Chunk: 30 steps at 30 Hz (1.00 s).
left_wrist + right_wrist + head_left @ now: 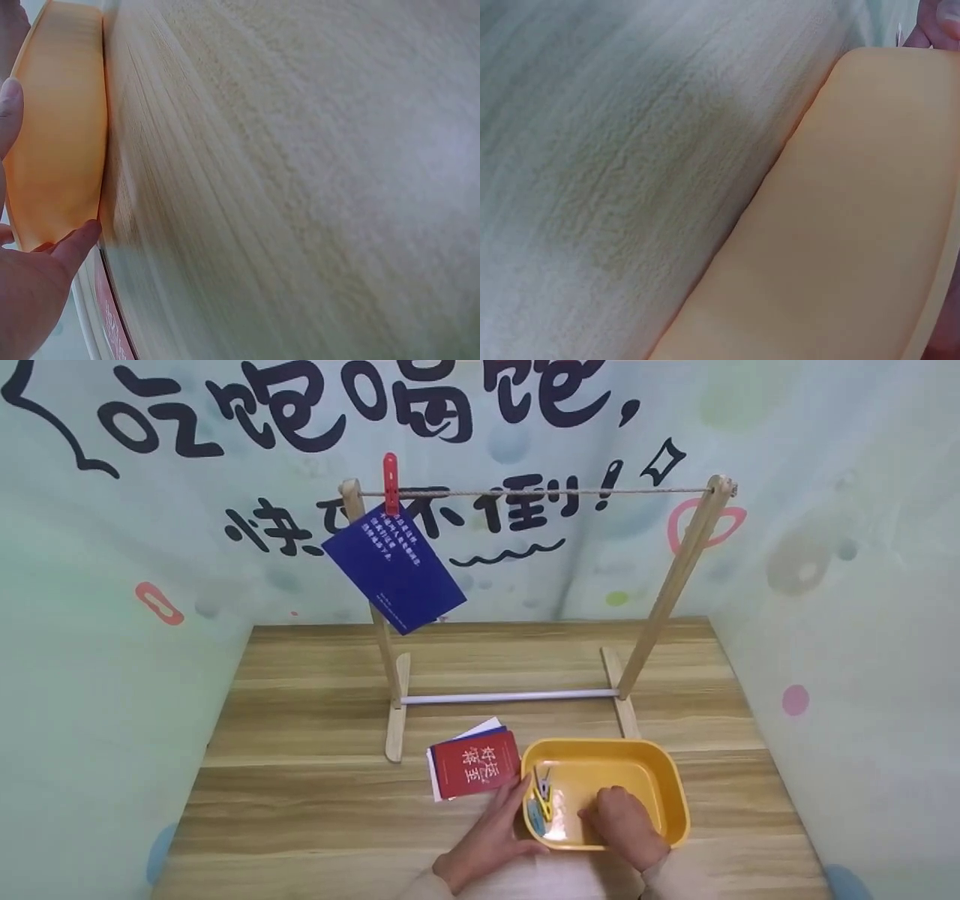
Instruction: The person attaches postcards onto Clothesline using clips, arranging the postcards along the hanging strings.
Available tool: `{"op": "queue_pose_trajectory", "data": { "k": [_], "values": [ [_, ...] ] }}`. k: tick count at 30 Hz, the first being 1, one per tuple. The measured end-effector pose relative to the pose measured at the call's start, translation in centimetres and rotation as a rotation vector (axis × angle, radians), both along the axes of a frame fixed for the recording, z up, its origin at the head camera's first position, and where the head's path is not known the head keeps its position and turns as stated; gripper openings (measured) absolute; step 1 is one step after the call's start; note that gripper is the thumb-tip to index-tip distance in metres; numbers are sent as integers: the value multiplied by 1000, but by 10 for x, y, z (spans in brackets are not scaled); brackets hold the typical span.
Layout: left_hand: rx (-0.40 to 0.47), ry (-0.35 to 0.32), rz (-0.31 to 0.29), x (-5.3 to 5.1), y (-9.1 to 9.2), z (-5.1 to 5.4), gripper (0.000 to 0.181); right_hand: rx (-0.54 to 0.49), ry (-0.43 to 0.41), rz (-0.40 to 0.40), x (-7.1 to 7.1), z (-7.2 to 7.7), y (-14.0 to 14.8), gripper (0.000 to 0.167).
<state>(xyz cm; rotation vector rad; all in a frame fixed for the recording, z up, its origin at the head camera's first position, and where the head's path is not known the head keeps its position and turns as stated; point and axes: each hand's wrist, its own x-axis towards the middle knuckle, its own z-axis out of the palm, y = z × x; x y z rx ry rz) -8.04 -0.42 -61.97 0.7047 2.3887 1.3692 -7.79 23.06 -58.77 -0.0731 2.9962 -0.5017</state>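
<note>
A yellow plastic tray (679, 791) sits on the table, with several small clothespins (541, 802), some yellow and some blue-grey, at its left end. My left hand (495, 829) holds the tray's near left corner, its fingers along the left wall and its thumb at the front. In the left wrist view the thumb and fingers (75, 251) touch the tray's outer wall (64, 127). Inside the tray is my right hand (619, 819), its fingers bent downward; whatever lies under them is hidden. The right wrist view shows mostly the tray's outer wall (817, 225).
A wooden stand (667, 585) carries a taut string (555, 492). A red clothespin (391, 484) hangs a dark blue card (397, 574) near its left end. Left of the tray lies a small stack of cards, a red card (476, 765) on top. Printed curtains (97, 660) surround the table.
</note>
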Motion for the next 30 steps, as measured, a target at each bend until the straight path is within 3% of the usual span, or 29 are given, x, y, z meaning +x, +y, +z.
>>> {"op": "queue_pose_trajectory", "data": {
  "k": [6,9,13,19,23,30],
  "values": [
    [-8,11,-2,0,0,0,109,25,22,-13,0,0,0,34],
    [-5,9,0,1,0,1,109,76,115,10,2,-3,0,31],
    [-3,23,1,0,0,1,110,65,169,24,4,-3,0,34],
    [-1,56,2,-1,1,0,110,-31,82,-11,5,6,0,27],
    [6,62,-2,-1,0,-2,110,-32,48,-35,4,7,-1,27],
    [0,59,-3,1,0,-1,108,-9,111,-40,7,7,-2,28]
  ]
}}
